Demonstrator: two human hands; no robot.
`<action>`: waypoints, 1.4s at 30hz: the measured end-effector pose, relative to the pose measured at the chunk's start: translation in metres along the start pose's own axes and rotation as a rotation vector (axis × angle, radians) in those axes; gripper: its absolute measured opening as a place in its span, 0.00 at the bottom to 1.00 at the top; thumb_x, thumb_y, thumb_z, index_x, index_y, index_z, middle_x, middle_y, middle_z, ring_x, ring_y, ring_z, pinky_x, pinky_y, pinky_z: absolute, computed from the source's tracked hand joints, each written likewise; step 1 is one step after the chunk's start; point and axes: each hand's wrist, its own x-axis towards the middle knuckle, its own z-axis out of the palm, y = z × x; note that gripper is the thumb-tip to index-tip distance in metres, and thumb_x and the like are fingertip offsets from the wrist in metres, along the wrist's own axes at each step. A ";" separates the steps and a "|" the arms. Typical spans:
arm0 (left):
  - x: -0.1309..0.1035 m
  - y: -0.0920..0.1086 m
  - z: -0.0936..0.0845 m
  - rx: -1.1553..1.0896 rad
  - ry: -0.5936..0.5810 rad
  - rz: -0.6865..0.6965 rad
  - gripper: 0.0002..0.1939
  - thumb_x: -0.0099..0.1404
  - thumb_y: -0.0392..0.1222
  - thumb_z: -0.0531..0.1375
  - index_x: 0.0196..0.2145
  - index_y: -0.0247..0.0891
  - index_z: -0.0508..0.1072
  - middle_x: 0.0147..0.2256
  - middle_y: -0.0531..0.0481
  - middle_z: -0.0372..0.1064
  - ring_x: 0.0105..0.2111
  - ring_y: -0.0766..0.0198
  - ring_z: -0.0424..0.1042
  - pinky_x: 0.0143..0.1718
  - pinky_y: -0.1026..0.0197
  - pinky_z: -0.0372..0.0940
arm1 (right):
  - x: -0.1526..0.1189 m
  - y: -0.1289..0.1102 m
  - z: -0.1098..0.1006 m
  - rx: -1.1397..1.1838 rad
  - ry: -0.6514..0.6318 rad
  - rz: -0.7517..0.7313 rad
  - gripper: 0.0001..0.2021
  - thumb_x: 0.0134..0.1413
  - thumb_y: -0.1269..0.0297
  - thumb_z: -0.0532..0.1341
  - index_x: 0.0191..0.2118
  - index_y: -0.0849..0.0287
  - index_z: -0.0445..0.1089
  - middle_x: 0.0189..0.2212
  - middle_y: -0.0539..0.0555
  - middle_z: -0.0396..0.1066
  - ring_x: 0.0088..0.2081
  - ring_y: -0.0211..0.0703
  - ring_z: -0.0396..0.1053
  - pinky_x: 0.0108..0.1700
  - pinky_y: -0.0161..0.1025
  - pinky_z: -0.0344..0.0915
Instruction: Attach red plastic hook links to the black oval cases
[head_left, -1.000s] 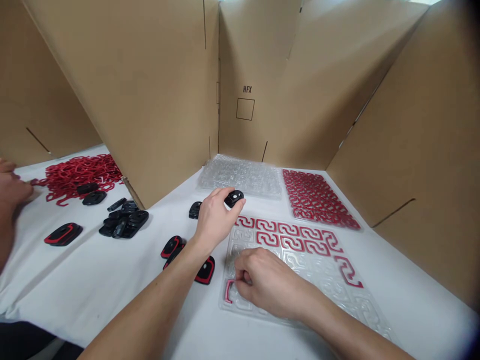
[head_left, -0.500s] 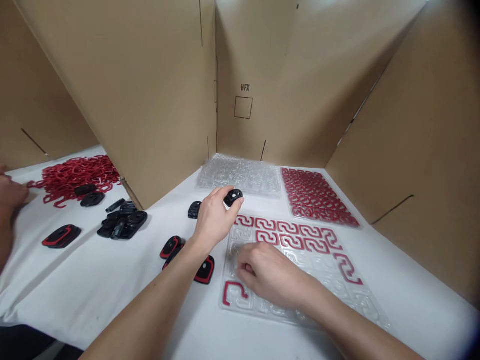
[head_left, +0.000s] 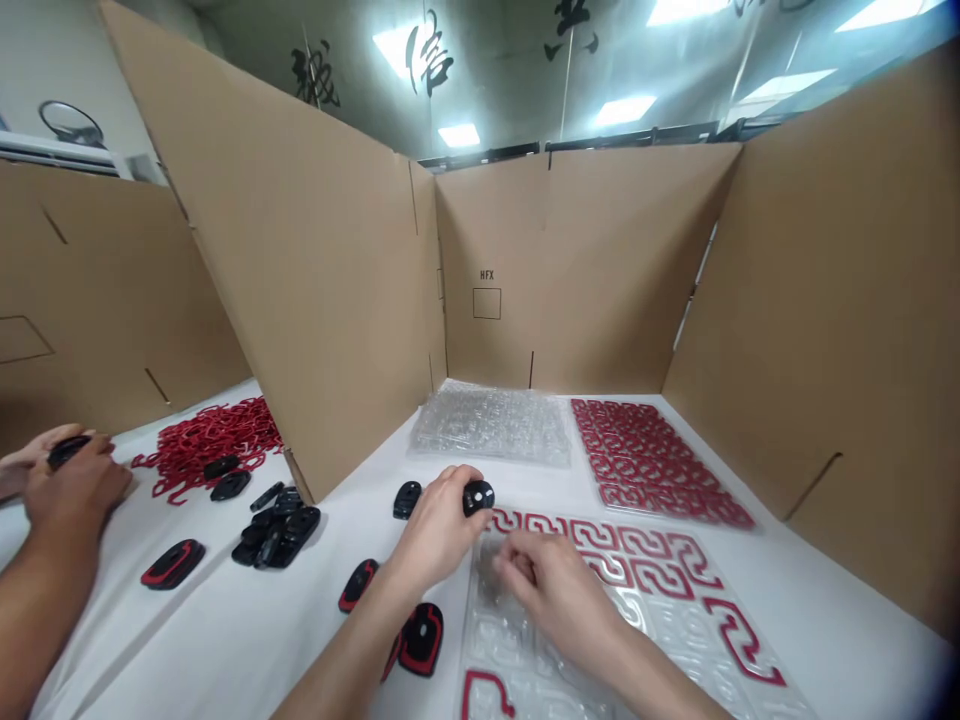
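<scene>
My left hand (head_left: 442,525) grips a black oval piece (head_left: 478,497) between thumb and fingers, just above the upper left corner of a clear plastic tray (head_left: 517,640). Red hook-shaped strips (head_left: 651,541) lie in the tray's upper rows and down its right side. Over the tray's upper left part is my right hand (head_left: 544,575), its fingers curled together; whether they hold anything is hidden. Left of my left hand lies another black piece (head_left: 407,499). Black pieces with red edging (head_left: 422,638) rest beside my left forearm.
Clear trays (head_left: 491,425) are stacked at the back, beside a tray full of red strips (head_left: 652,455). Cardboard panels (head_left: 585,270) enclose the table. At left are black pieces (head_left: 277,527), a red heap (head_left: 214,440) and another person's hands (head_left: 75,480) holding a black piece.
The view has tilted up, showing more wall and ceiling lights. My right hand has moved up the tray, nearer my left hand. More of the other person's hands shows.
</scene>
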 end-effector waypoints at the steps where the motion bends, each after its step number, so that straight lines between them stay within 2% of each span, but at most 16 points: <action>1: -0.003 0.002 -0.002 -0.010 -0.020 0.019 0.12 0.57 0.36 0.60 0.40 0.43 0.71 0.39 0.50 0.74 0.41 0.57 0.72 0.44 0.58 0.64 | 0.003 0.004 0.002 0.104 0.067 0.042 0.09 0.58 0.65 0.55 0.30 0.57 0.70 0.21 0.47 0.67 0.24 0.38 0.64 0.28 0.33 0.57; 3: -0.009 0.006 -0.002 -0.041 -0.060 0.053 0.10 0.57 0.37 0.60 0.39 0.43 0.70 0.37 0.52 0.74 0.38 0.58 0.72 0.40 0.60 0.64 | 0.009 0.012 0.006 0.384 0.118 0.119 0.11 0.58 0.56 0.56 0.37 0.59 0.70 0.28 0.51 0.70 0.28 0.40 0.67 0.28 0.33 0.61; 6: -0.016 0.012 0.002 -0.085 -0.103 0.050 0.11 0.57 0.38 0.61 0.40 0.44 0.71 0.37 0.52 0.75 0.35 0.59 0.73 0.37 0.61 0.66 | 0.013 0.019 0.010 0.706 0.067 0.189 0.17 0.51 0.49 0.62 0.35 0.60 0.69 0.27 0.51 0.70 0.27 0.39 0.68 0.28 0.34 0.64; 9: -0.018 0.013 0.004 -0.099 -0.190 0.039 0.17 0.55 0.39 0.63 0.44 0.44 0.72 0.39 0.51 0.76 0.35 0.58 0.74 0.36 0.60 0.67 | 0.016 0.023 0.010 0.768 0.108 0.239 0.19 0.46 0.47 0.64 0.31 0.60 0.70 0.21 0.47 0.68 0.23 0.37 0.65 0.27 0.33 0.62; 12: -0.013 0.004 -0.005 -0.038 -0.251 0.074 0.18 0.55 0.42 0.64 0.45 0.44 0.75 0.43 0.48 0.76 0.39 0.56 0.75 0.40 0.59 0.68 | 0.019 0.029 0.009 0.755 0.153 0.269 0.21 0.47 0.46 0.63 0.37 0.61 0.71 0.20 0.47 0.67 0.22 0.36 0.63 0.25 0.33 0.59; 14: -0.007 -0.008 -0.015 0.028 -0.224 0.064 0.17 0.58 0.45 0.63 0.45 0.43 0.76 0.43 0.47 0.77 0.40 0.55 0.75 0.42 0.59 0.68 | 0.021 0.032 0.009 0.747 0.170 0.283 0.23 0.47 0.47 0.62 0.42 0.60 0.70 0.21 0.47 0.68 0.21 0.37 0.64 0.25 0.33 0.59; 16: -0.001 -0.023 -0.026 0.126 -0.145 0.001 0.18 0.60 0.48 0.60 0.46 0.41 0.75 0.44 0.46 0.76 0.42 0.56 0.75 0.44 0.59 0.67 | 0.021 0.034 0.011 0.730 0.178 0.288 0.23 0.47 0.49 0.62 0.44 0.60 0.69 0.21 0.47 0.68 0.22 0.38 0.65 0.25 0.33 0.60; 19: 0.004 -0.046 -0.040 0.280 -0.072 -0.113 0.17 0.62 0.47 0.58 0.46 0.40 0.75 0.45 0.43 0.76 0.43 0.54 0.74 0.46 0.56 0.66 | 0.019 0.034 0.015 0.692 0.170 0.275 0.19 0.47 0.54 0.63 0.42 0.61 0.70 0.21 0.47 0.69 0.23 0.39 0.66 0.25 0.33 0.59; 22: 0.006 -0.064 -0.046 0.355 -0.075 -0.180 0.21 0.60 0.47 0.58 0.49 0.37 0.73 0.47 0.37 0.74 0.44 0.49 0.74 0.47 0.53 0.64 | 0.018 0.032 0.016 0.617 0.163 0.232 0.18 0.50 0.58 0.61 0.45 0.61 0.71 0.22 0.48 0.69 0.24 0.39 0.67 0.26 0.33 0.60; 25: 0.007 -0.074 -0.045 0.381 -0.131 -0.211 0.30 0.53 0.47 0.64 0.52 0.35 0.71 0.47 0.35 0.73 0.45 0.46 0.73 0.46 0.54 0.64 | 0.024 0.026 0.016 0.392 0.111 0.173 0.18 0.52 0.64 0.57 0.49 0.60 0.69 0.23 0.47 0.68 0.25 0.39 0.67 0.28 0.34 0.62; 28: 0.008 -0.080 -0.040 0.376 -0.177 -0.205 0.30 0.49 0.43 0.65 0.51 0.36 0.72 0.46 0.37 0.74 0.45 0.47 0.73 0.45 0.55 0.65 | 0.042 0.013 0.020 0.174 0.016 0.146 0.18 0.51 0.72 0.56 0.49 0.59 0.70 0.22 0.47 0.71 0.25 0.38 0.69 0.30 0.33 0.63; 31: 0.009 -0.082 -0.037 0.366 -0.183 -0.194 0.24 0.51 0.38 0.62 0.48 0.36 0.74 0.44 0.37 0.74 0.44 0.47 0.74 0.44 0.55 0.65 | 0.070 0.001 0.033 0.106 -0.023 0.144 0.15 0.50 0.75 0.57 0.44 0.58 0.72 0.22 0.47 0.73 0.24 0.37 0.70 0.31 0.32 0.63; 34: 0.009 -0.085 -0.038 0.329 -0.186 -0.176 0.25 0.52 0.36 0.61 0.49 0.37 0.73 0.46 0.39 0.74 0.44 0.50 0.74 0.45 0.57 0.64 | 0.094 -0.006 0.050 0.027 -0.032 0.173 0.13 0.51 0.75 0.58 0.42 0.59 0.74 0.23 0.49 0.74 0.24 0.38 0.72 0.31 0.32 0.64; 36: 0.008 -0.089 -0.039 0.299 -0.192 -0.166 0.28 0.52 0.36 0.62 0.53 0.37 0.71 0.48 0.40 0.74 0.46 0.51 0.73 0.47 0.58 0.64 | 0.102 -0.007 0.060 -0.031 -0.035 0.179 0.13 0.51 0.74 0.60 0.44 0.60 0.74 0.27 0.52 0.76 0.27 0.39 0.74 0.34 0.33 0.65; 39: 0.007 -0.096 -0.041 0.257 -0.201 -0.154 0.36 0.51 0.39 0.65 0.58 0.36 0.66 0.52 0.41 0.72 0.49 0.52 0.72 0.48 0.60 0.64 | 0.104 -0.008 0.065 -0.112 -0.048 0.165 0.17 0.50 0.70 0.63 0.47 0.64 0.73 0.37 0.59 0.76 0.37 0.45 0.76 0.41 0.36 0.66; 42: 0.005 -0.100 -0.041 0.234 -0.189 -0.137 0.36 0.52 0.38 0.64 0.60 0.37 0.65 0.54 0.41 0.70 0.50 0.52 0.72 0.49 0.60 0.63 | 0.102 -0.010 0.066 -0.177 -0.082 0.132 0.22 0.45 0.68 0.67 0.49 0.66 0.73 0.45 0.65 0.73 0.47 0.53 0.72 0.47 0.39 0.64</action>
